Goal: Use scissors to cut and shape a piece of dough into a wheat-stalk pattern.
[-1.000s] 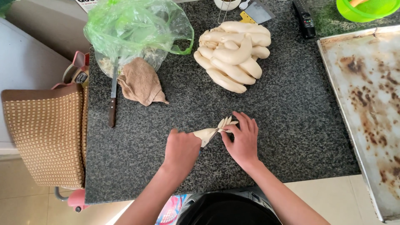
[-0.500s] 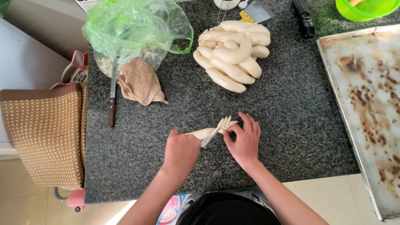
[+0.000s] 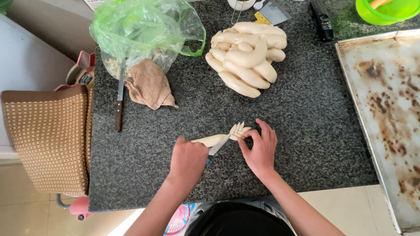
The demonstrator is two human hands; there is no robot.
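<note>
1. Dough piece, long and pale, lies on the dark speckled bench near the front edge, between the two hands.
2. Its right end is cut into thin slanted strips that spread like a feather or a wheat ear.
3. The left hand is closed around the handle of a small knife; the blade lies slanted across the dough, just left of the cut strips.
4. The right hand is partly open, with fingers bent, and its fingertips touch the cut end of the dough; it does not wrap around anything.
5. Far from the hands, in the middle of the bench, a pile of dough rolls of the same pale colour is stacked.
6. At the far left, a green plastic bag lies open, and a brown cloth is crumpled just beside it.
7. A second knife with a wooden handle lies left of the cloth, pointing far to near.
8. A large, stained baking tray sits at the right side of the bench, well apart from the hands.
9. A green bowl and a black remote control are at the far right edge.
10. A woven brown bag hangs left of the bench.
</note>
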